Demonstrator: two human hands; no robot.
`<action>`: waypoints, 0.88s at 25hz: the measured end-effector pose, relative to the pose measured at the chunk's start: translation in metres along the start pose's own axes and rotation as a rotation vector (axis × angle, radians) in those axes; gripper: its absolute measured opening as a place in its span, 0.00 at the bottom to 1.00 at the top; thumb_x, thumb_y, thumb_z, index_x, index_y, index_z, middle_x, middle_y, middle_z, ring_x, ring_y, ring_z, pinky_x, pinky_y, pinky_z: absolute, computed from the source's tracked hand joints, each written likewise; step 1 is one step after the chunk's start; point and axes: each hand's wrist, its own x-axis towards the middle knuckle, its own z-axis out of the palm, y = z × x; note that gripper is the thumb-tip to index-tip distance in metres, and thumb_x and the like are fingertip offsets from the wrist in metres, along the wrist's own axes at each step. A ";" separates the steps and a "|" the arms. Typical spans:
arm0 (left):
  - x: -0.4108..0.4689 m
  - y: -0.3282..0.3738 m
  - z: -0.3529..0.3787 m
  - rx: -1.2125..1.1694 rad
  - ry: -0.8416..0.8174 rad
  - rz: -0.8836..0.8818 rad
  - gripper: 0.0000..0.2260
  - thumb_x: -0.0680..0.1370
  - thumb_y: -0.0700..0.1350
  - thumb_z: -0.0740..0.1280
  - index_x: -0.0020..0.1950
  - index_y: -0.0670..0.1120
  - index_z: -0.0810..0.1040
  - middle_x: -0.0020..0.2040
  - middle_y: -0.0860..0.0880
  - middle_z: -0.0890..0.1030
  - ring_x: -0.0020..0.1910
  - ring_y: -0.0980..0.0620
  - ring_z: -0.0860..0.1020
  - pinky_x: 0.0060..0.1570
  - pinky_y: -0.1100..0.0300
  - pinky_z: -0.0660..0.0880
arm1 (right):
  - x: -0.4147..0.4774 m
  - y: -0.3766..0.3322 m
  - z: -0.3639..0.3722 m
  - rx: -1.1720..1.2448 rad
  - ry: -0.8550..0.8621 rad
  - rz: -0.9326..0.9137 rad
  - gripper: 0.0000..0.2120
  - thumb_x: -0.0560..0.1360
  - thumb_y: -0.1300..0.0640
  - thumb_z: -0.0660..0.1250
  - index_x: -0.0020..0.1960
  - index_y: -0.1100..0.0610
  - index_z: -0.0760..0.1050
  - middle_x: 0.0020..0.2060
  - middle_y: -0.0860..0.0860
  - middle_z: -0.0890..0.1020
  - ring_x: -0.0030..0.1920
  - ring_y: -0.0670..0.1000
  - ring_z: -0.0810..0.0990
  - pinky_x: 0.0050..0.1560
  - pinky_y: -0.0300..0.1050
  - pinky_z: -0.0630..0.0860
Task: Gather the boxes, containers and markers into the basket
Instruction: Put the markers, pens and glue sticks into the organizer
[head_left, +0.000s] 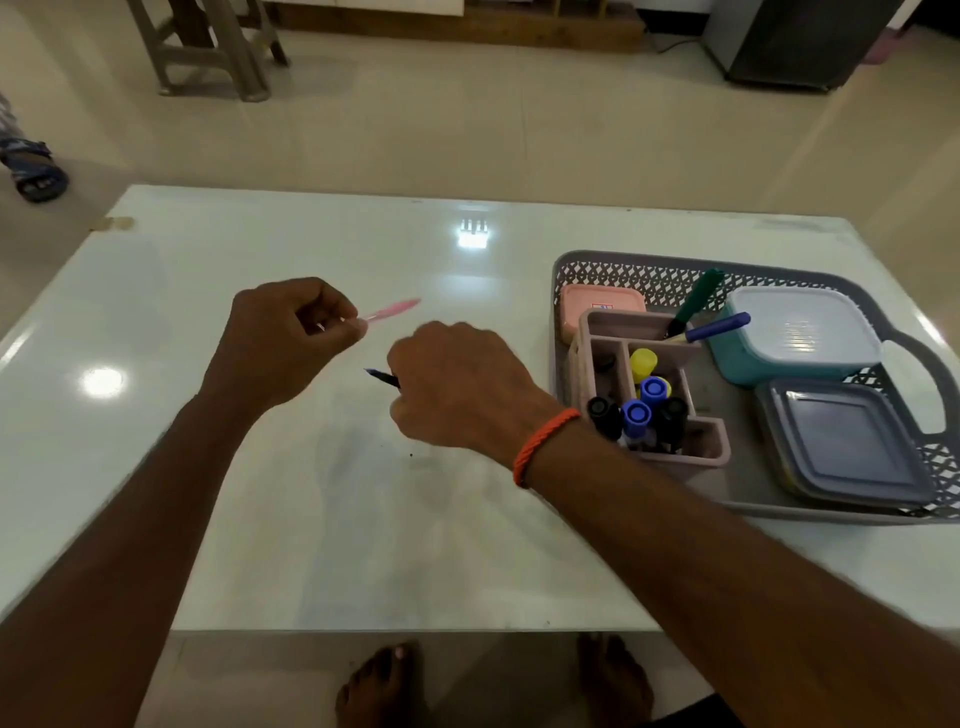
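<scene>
Pink pen up in the air over the middle of the white table, pinched at one end by the left hand, thumb and fingers curled onto it. It's a thin pinch right at the tip of a slim barrel, and that's the risk: most of the pen hangs free beyond the fingers, so a quick swing toward the basket could lever it loose and send it skittering across that glossy top. The pen is blurred, so how firm the hold is I can't say.

Its long axis runs nearly level, left to right across the view, with the free end aimed right and a touch away from the person, roughly toward the basket's far corner.

Just beside it, lower and nearer, the right hand is clenched around a dark blue pen. Only the pointed end pokes out, aimed left. The two hands are close but apart; carrying both pens over together, they could knock each other.

Well to the right sits the grey lattice basket. Inside, a compartmented organizer stands crowded with capped markers, with a green marker leaning out of its far slot. There's the second hazard: dropping a pen into a packed slot could jostle the upright ones. Behind it lies a pink box. To the right are a teal container and a flat grey container.
</scene>
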 end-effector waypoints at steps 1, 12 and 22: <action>0.001 0.006 0.000 -0.056 0.033 0.035 0.05 0.71 0.49 0.76 0.42 0.50 0.83 0.36 0.54 0.83 0.35 0.55 0.80 0.37 0.70 0.73 | -0.001 0.000 -0.009 0.024 0.027 0.025 0.09 0.72 0.52 0.65 0.39 0.52 0.65 0.30 0.45 0.62 0.29 0.49 0.65 0.31 0.42 0.60; 0.014 0.115 0.026 -0.745 0.250 0.095 0.09 0.71 0.47 0.77 0.47 0.47 0.80 0.33 0.53 0.81 0.32 0.51 0.78 0.28 0.61 0.73 | -0.065 0.103 -0.104 0.755 0.702 0.204 0.13 0.75 0.60 0.69 0.59 0.55 0.75 0.35 0.54 0.84 0.36 0.49 0.84 0.40 0.43 0.82; 0.016 0.170 0.098 -0.692 0.098 0.148 0.08 0.73 0.50 0.75 0.50 0.51 0.82 0.38 0.52 0.83 0.36 0.44 0.79 0.35 0.60 0.75 | -0.102 0.171 -0.079 0.673 0.897 0.314 0.12 0.76 0.57 0.69 0.58 0.53 0.76 0.34 0.49 0.83 0.37 0.43 0.82 0.40 0.33 0.76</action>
